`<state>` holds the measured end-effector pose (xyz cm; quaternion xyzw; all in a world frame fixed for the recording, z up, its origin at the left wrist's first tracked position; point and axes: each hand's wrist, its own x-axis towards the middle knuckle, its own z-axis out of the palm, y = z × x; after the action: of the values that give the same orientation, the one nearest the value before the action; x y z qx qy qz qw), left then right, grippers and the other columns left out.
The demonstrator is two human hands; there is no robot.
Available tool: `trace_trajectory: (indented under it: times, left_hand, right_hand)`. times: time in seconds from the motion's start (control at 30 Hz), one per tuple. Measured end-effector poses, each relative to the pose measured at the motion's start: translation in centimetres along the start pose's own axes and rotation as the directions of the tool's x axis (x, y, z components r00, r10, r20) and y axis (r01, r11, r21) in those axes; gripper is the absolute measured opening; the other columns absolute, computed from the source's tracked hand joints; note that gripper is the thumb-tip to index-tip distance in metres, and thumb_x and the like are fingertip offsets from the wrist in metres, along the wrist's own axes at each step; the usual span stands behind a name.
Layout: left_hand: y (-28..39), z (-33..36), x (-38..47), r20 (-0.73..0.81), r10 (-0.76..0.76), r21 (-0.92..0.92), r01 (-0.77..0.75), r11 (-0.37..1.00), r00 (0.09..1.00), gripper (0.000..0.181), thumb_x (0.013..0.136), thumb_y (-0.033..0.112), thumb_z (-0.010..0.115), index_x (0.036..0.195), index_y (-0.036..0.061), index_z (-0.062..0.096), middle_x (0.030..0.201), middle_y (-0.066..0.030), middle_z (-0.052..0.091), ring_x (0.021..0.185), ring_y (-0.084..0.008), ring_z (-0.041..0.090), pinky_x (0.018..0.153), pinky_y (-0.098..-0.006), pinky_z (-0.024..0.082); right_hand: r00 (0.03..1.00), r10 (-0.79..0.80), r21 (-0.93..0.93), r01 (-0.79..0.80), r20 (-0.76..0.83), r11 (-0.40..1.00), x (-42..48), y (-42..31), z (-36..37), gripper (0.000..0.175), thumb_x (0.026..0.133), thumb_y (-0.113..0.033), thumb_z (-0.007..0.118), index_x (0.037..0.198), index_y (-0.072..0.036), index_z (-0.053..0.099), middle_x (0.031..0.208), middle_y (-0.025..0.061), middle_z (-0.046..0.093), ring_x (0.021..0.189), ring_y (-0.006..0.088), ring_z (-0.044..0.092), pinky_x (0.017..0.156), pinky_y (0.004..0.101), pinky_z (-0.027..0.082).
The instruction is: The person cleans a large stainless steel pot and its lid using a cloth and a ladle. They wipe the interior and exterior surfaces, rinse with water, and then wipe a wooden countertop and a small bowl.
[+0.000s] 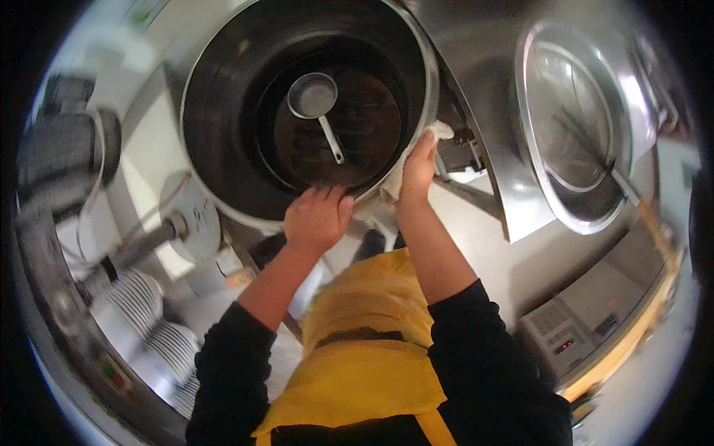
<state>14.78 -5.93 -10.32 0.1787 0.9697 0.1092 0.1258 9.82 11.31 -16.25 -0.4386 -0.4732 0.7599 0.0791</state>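
Note:
Before me stands a large round pot (pixel 223 111) with a dark inside and a pale metal rim. A small metal dipper (pixel 313 100) with a straight handle lies inside, near the pot's middle. My left hand (pixel 318 217) grips the near rim, its fingertips reaching over into the pot and slightly blurred. On the right side of the rim, my right hand (pixel 417 170) holds a whitish cloth (pixel 443 130) against the metal. Part of that cloth is hidden under the palm.
Right of the pot is a steel counter (pixel 485 122) with a shiny round basin (pixel 530 128); a wooden-handled tool (pixel 650 220) leans across it. An appliance (pixel 585 301) with a red display sits lower right. Stacked plates (pixel 134 301) are at lower left, near a metal post (pixel 145 245).

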Motion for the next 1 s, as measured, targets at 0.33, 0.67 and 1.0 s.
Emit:
trace_trajectory:
  times: [0.33, 0.67, 1.0]
  left_hand:
    - [0.0, 3.1, -13.4, -0.548, -0.605, -0.668, 0.134, 0.732, 0.577, 0.018, 0.089, 0.003, 0.055, 0.105, 0.0026, 0.062, 0.103, -0.0148, 0.064, 0.096, -0.0351, 0.059, 0.086, -0.0426, 0.047]
    - [7.8, 6.0, -20.6, -0.098, -0.928, -0.951, -0.308, -0.019, 0.360, 0.023, 0.100, 0.014, 0.050, 0.117, 0.0045, 0.061, 0.107, -0.0057, 0.064, 0.096, -0.0175, 0.061, 0.089, -0.0315, 0.049]
    - [11.5, 17.5, -10.5, 0.239, -0.868, -0.441, -0.748, -0.496, 0.435, 0.035, 0.099, 0.024, 0.047, 0.128, 0.0057, 0.054, 0.121, -0.0116, 0.061, 0.112, -0.0235, 0.060, 0.097, -0.0418, 0.048]
  right_hand:
    - [0.863, 0.453, 0.022, -0.469, 0.226, 0.883, -11.0, 3.8, 0.6, 0.055, 0.099, -0.038, 0.031, 0.140, -0.004, 0.041, 0.140, 0.0157, 0.046, 0.128, 0.0328, 0.046, 0.107, 0.0493, 0.038]
    - [0.234, 0.643, -0.678, 0.122, 0.729, 0.725, -12.9, -0.5, -5.7, 0.045, 0.089, -0.011, 0.052, 0.133, 0.000, 0.050, 0.134, 0.0172, 0.053, 0.126, 0.0299, 0.049, 0.105, 0.0441, 0.040]
    - [-0.459, 0.346, 0.499, 0.866, 0.818, -0.031, -8.0, -4.8, 2.3, 0.029, 0.092, -0.013, 0.051, 0.116, -0.002, 0.063, 0.121, 0.0172, 0.062, 0.112, 0.0341, 0.058, 0.099, 0.0426, 0.042]
